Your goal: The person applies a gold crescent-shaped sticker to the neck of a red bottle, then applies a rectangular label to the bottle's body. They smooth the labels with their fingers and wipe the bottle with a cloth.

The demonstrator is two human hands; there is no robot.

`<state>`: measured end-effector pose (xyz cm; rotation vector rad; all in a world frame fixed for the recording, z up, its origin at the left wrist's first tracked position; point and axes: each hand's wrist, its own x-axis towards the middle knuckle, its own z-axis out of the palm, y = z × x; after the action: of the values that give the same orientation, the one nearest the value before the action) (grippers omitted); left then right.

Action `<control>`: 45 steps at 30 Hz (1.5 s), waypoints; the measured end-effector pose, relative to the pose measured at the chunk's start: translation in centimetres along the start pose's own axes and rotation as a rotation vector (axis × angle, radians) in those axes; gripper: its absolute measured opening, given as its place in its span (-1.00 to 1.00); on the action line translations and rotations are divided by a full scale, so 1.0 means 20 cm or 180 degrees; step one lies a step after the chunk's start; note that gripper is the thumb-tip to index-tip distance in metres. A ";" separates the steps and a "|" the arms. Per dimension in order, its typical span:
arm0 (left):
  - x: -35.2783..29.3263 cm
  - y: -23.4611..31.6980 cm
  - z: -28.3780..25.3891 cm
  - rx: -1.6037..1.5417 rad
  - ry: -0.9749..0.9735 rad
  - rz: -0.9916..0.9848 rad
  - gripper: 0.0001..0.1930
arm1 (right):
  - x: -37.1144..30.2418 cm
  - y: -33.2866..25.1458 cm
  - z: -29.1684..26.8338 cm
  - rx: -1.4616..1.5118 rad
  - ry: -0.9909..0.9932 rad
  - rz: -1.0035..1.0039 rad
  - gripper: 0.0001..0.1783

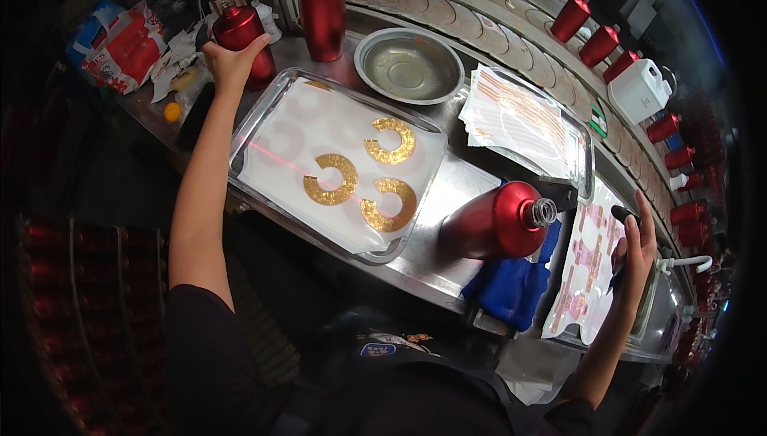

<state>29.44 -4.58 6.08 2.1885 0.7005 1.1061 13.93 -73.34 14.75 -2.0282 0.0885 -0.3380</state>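
At the far left my left hand point(233, 65) is wrapped round the shoulder of a glossy red bottle point(237, 27), which stands upright on the metal bench. On the right my right hand point(637, 248) is raised with its fingers apart, over a sheet of pink-and-gold stickers point(590, 268). Black coverings show on some of its fingertips. Between the hands, a second red bottle point(497, 220) leans over beside a blue cloth point(511, 288), its open threaded neck pointing right. Gold C-shaped stickers point(389, 204) lie on a white sheet in a metal tray point(374, 257).
A metal basin point(409, 67) of liquid sits behind the tray, next to another upright red bottle point(322, 17). More sticker sheets point(519, 120) fill a second tray. Beyond runs a slatted conveyor point(479, 29) with red bottles and a white jug point(639, 91). Bags point(124, 45) clutter the left.
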 end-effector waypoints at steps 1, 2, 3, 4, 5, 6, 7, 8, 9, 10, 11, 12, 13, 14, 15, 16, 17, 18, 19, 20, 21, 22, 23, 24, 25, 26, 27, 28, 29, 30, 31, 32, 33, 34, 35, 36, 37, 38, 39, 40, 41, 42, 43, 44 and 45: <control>-0.05 0.05 -0.03 0.0579 -0.0023 -0.0063 -0.02 | -0.06 0.03 -0.04 0.0064 0.0128 -0.0050 -0.44; -0.14 0.10 -0.05 0.0408 0.0247 0.0345 -0.07 | -0.12 0.06 -0.06 0.0286 0.0186 0.0120 -0.44; -0.27 0.15 -0.06 0.0224 0.0473 0.0741 -0.13 | -0.17 0.08 -0.08 0.0513 0.0263 0.0428 -0.44; -0.40 0.20 -0.08 -0.0216 -0.0058 0.0897 -0.22 | -0.21 0.10 -0.09 0.0535 0.0312 0.0486 -0.44; -0.54 0.25 -0.10 -0.1070 -0.1137 0.0349 -0.23 | -0.25 0.11 -0.09 0.0536 0.0554 0.0713 -0.44; -0.69 0.30 -0.10 -0.0612 -0.1548 0.0580 -0.16 | -0.27 0.12 -0.09 0.0603 0.0459 0.0600 -0.44; -0.81 0.36 -0.08 0.0588 -0.1838 0.0532 -0.01 | -0.29 0.12 -0.09 0.0678 0.0421 0.0668 -0.43; -0.90 0.41 -0.06 0.1085 -0.2270 0.0449 0.11 | -0.31 0.12 -0.09 0.0670 0.0361 0.0652 -0.43; -0.96 0.46 -0.05 0.1054 -0.2431 0.0253 0.12 | -0.32 0.12 -0.09 0.0789 0.0207 0.0544 -0.42; -0.99 0.48 -0.04 0.1293 -0.2403 0.0411 0.10 | -0.33 0.13 -0.09 0.0760 0.0163 0.0497 -0.42; -1.00 0.50 -0.04 0.1446 -0.2329 0.0613 0.08 | -0.35 0.13 -0.09 0.0874 0.0178 0.0503 -0.35; -0.98 0.50 -0.04 0.1541 -0.2341 0.0567 0.06 | -0.36 0.13 -0.09 0.0758 0.0322 0.0653 -0.35; -0.93 0.49 -0.04 0.1635 -0.2353 0.0516 0.04 | -0.38 0.14 -0.10 0.0905 0.0219 0.0506 -0.35; -0.89 0.47 -0.05 0.1703 -0.2383 0.0462 0.02 | -0.39 0.14 -0.11 0.0876 0.0334 0.0599 -0.36; -0.82 0.43 -0.05 0.1790 -0.2280 0.0452 0.01 | -0.40 0.16 -0.11 0.0822 0.0469 0.0730 -0.36; -0.75 0.37 -0.06 0.1854 -0.2204 0.0442 0.00 | -0.42 0.17 -0.12 0.0830 0.0440 0.0767 -0.36; -0.69 0.30 -0.07 0.1889 -0.2164 0.0441 -0.01 | -0.42 0.18 -0.13 0.0839 0.0599 0.0967 -0.37; -0.65 0.21 -0.07 0.1866 -0.1982 0.0351 -0.01 | -0.43 0.20 -0.14 0.0809 0.0577 0.0986 -0.37; -0.61 0.13 -0.07 0.1800 -0.1842 0.0277 -0.01 | -0.44 0.22 -0.15 0.0810 0.0400 0.0826 -0.37; -0.56 0.04 -0.05 0.1659 -0.1637 0.0330 -0.01 | -0.45 0.23 -0.16 0.0793 0.0394 0.0784 -0.37; -0.52 -0.05 -0.02 0.1456 -0.1603 0.0563 -0.08 | -0.47 0.24 -0.16 0.0758 0.0408 0.0732 -0.38; -0.51 -0.14 0.00 0.1334 -0.1452 0.0903 -0.12 | -0.48 0.24 -0.16 0.0582 0.0450 0.0713 -0.38; -0.48 -0.22 0.03 0.1259 -0.1233 0.1323 -0.26 | -0.49 0.24 -0.17 0.0527 0.0467 0.0825 -0.39; -0.46 -0.29 0.06 0.1135 -0.1120 0.1647 -0.40 | -0.51 0.25 -0.15 0.0544 0.0572 0.0684 -0.39; -0.42 -0.34 0.09 0.0424 -0.1677 0.1734 -0.45 | -0.53 0.25 -0.14 0.0617 0.0590 0.0729 -0.39; -0.38 -0.38 0.13 0.0237 -0.2189 0.1307 -0.33 | -0.54 0.25 -0.13 0.0687 0.0557 0.0719 -0.39; -0.36 -0.41 0.15 0.0509 -0.2375 0.0975 -0.22 | -0.56 0.25 -0.14 0.0587 0.0505 0.0811 -0.39; -0.34 -0.41 0.20 0.0670 -0.2398 0.0776 -0.18 | -0.58 0.24 -0.13 0.0609 0.0441 0.0687 -0.38; -0.34 -0.41 0.23 0.1010 -0.2120 0.0774 -0.15 | -0.58 0.24 -0.13 0.0213 0.0503 0.0611 -0.39; -0.36 -0.41 0.26 0.1156 -0.1902 0.0735 -0.16 | -0.61 0.23 -0.13 0.0667 0.0411 0.0396 -0.40; -0.38 -0.40 0.30 0.1092 -0.1914 0.0723 -0.16 | -0.63 0.22 -0.12 0.0707 0.0395 0.0461 -0.38; -0.43 -0.40 0.31 0.0756 -0.2148 0.0595 -0.17 | -0.66 0.21 -0.13 0.0577 0.0371 0.0418 -0.36; -0.48 -0.38 0.32 0.0597 -0.2278 0.0507 -0.18 | -0.67 0.20 -0.12 0.0655 0.0466 0.0229 -0.35; -0.54 -0.35 0.34 0.0526 -0.2364 0.0425 -0.18 | -0.69 0.19 -0.12 0.0651 0.0480 0.0392 -0.33; -0.60 -0.32 0.34 0.0455 -0.2434 0.0386 -0.19 | -0.71 0.19 -0.13 0.0733 0.0504 0.0389 -0.31; -0.65 -0.28 0.36 0.0414 -0.2526 0.0350 -0.20 | -0.72 0.19 -0.13 0.0720 0.0425 0.0642 -0.32; -0.70 -0.24 0.36 0.0373 -0.2608 0.0313 -0.20 | -0.73 0.19 -0.13 0.0697 0.0430 0.0673 -0.33; -0.75 -0.19 0.36 0.0340 -0.2671 0.0290 -0.21 | -0.73 0.19 -0.13 0.0686 0.0435 0.0705 -0.34; -0.78 -0.14 0.37 0.0314 -0.2737 0.0282 -0.22 | -0.74 0.20 -0.14 0.0673 0.0446 0.0737 -0.34; -0.81 -0.09 0.37 0.0295 -0.2783 0.0270 -0.22 | -0.73 0.20 -0.13 0.0688 0.0505 0.0609 -0.39; -0.84 -0.06 0.38 0.0282 -0.2844 0.0278 -0.23 | -0.73 0.21 -0.13 0.0702 0.0562 0.0481 -0.43; -0.85 -0.02 0.39 0.0262 -0.2876 0.0280 -0.24 | -0.72 0.22 -0.13 0.0719 0.0572 0.0441 -0.43; -0.87 0.00 0.39 0.0242 -0.2919 0.0276 -0.24 | -0.72 0.22 -0.12 0.0733 0.0579 0.0401 -0.44; -0.88 0.03 0.40 0.0245 -0.2951 0.0284 -0.25 | -0.71 0.22 -0.12 0.0767 0.0572 0.0492 -0.44; -0.89 0.04 0.40 0.0243 -0.2969 0.0284 -0.26 | -0.71 0.23 -0.11 0.0786 0.0561 0.0489 -0.44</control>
<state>27.06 -19.09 -6.61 2.4598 0.2180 0.0101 0.02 -74.48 8.89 -1.7332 0.2964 -0.4091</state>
